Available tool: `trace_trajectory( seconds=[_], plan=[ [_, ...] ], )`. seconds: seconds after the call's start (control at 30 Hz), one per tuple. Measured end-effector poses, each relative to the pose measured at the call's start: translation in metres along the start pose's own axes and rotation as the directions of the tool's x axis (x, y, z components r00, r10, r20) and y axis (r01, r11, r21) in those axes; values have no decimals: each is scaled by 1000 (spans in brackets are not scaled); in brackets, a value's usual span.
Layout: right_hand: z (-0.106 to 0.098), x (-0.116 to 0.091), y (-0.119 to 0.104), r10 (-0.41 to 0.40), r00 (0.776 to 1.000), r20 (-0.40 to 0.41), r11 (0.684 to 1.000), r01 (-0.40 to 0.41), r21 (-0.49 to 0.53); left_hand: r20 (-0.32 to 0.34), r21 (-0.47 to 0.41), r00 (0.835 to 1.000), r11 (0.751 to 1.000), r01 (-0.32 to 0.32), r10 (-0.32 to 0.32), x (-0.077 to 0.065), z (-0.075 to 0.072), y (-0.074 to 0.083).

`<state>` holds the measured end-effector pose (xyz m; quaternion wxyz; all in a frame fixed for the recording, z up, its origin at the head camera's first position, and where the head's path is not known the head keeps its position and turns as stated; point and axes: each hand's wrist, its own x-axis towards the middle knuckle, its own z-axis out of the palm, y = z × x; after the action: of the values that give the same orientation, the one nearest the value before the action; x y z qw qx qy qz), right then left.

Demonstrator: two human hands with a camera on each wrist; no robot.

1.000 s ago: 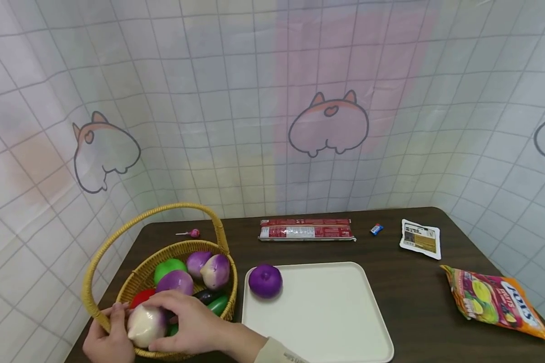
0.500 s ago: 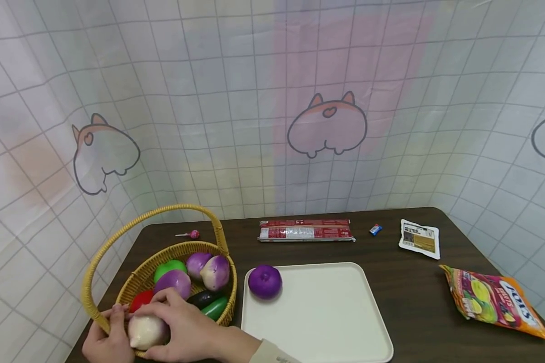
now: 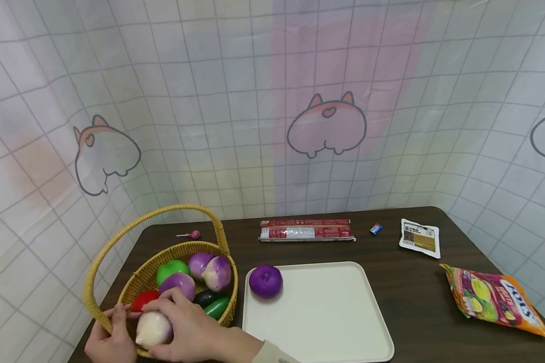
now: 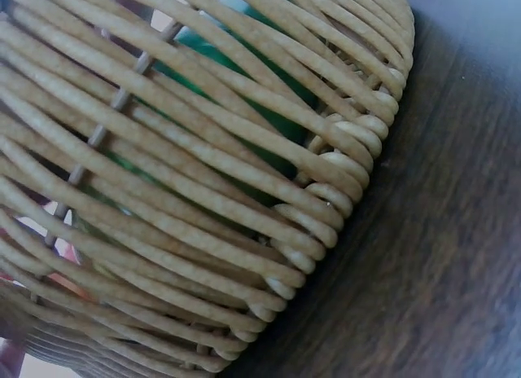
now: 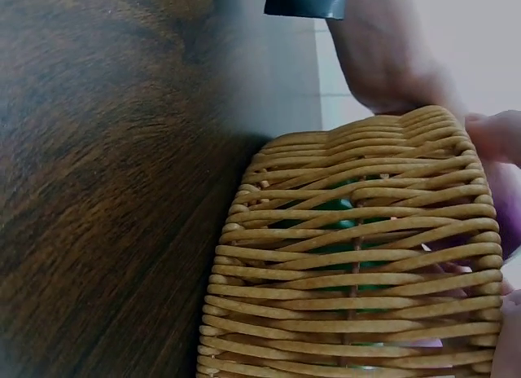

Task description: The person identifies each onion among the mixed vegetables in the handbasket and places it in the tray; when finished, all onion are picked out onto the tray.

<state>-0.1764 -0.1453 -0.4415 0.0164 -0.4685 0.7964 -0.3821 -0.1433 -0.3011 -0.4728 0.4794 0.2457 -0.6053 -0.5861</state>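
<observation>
In the head view a wicker basket (image 3: 186, 247) with a tall handle stands at the table's left. At its near left rim my left hand (image 3: 113, 338) holds the basket by the foot of the handle, thumb on the inner side. My right hand (image 3: 188, 325) grips a glossy white-and-purple turnip (image 3: 153, 330) low at the basket's near side, thumb in front and fingers over the top. Around it lie a red vegetable (image 3: 144, 300), a green one (image 3: 172, 271), a purple one (image 3: 178, 286) and another turnip (image 3: 216, 274). Both wrist views mostly show the basket's woven wall (image 4: 203, 150).
A cream tray (image 3: 327, 312) right of the basket bears a round purple vegetable (image 3: 265, 281). Farther back lie a lollipop (image 3: 193, 234), a long red packet (image 3: 306, 230), a small blue sweet (image 3: 375, 229) and a white packet (image 3: 420, 238). An orange sweets bag (image 3: 495, 300) lies right.
My right hand has lowered the turnip slightly, then shifted it a little to the right, against the basket's near side. The left hand stays at the rim.
</observation>
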Motion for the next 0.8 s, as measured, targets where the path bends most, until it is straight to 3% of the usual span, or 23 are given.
trace_trajectory(
  seconds=[0.13, 0.43, 0.67, 0.8],
  plan=[
    [-2, -3, 3, -1, 998, -62, 999, 4, 46, 22, 23, 999, 999, -42, 41, 3, -1, -4],
    [-16, -18, 10, -6, 991, -134, 981, 32, 190, 35, 94, 998, 994, -54, 51, 6, -1, -10],
    [-28, -33, 18, 46, 982, -181, 954, 11, 301, 21, -6, 1000, 1000, -2, 2, 6, -1, -10],
    [-36, -43, 21, 88, 979, -184, 947, -25, 320, 3, -8, 1000, 1000, 6, -6, 5, -1, -11]
  ],
)
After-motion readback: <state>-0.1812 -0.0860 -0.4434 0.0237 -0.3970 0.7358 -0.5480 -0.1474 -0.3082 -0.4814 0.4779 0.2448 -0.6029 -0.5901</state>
